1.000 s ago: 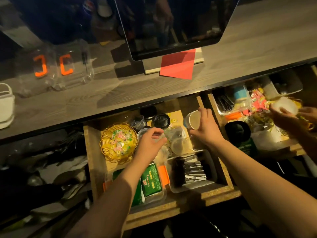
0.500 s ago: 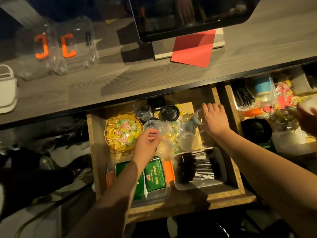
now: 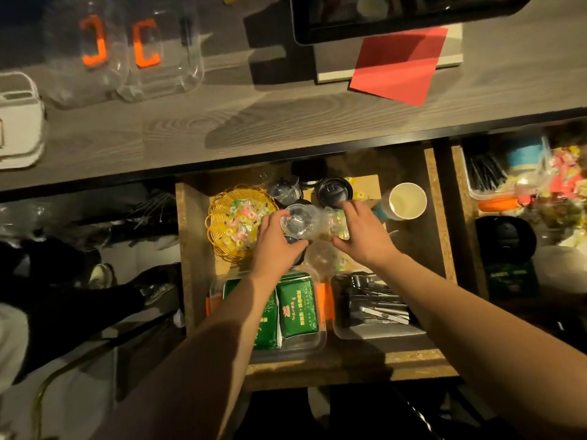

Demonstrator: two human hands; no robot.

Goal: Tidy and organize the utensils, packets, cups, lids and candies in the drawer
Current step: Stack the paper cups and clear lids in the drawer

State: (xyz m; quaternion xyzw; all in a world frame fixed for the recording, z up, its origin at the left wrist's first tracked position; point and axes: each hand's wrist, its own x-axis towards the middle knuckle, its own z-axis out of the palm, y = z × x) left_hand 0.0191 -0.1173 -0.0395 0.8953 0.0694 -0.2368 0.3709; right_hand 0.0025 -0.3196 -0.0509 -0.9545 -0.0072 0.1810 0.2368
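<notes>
- Yellow wicker basket (image 3: pixel 222 217) of candies (image 3: pixel 242 219) sat at the drawer's (image 3: pixel 438 223) left.
- Green packets (image 3: pixel 297 304) lay in a clear tub (image 3: pixel 317 339) at the front left.
- The left hand (image 3: pixel 274 246) curled round a clear cup (image 3: pixel 298 222), mid-drawer, just beside the basket.
- A black lid (image 3: pixel 333 191) lay behind the cup.
- The right hand (image 3: pixel 362 238), fingers bent, touched the cup's right side over loose candies; whether it gripped was unclear.
- Utensils (image 3: pixel 371 301) filled a tray (image 3: pixel 378 331) at the front right.
- A paper cup (image 3: pixel 407 201) stood at the back right.
</notes>
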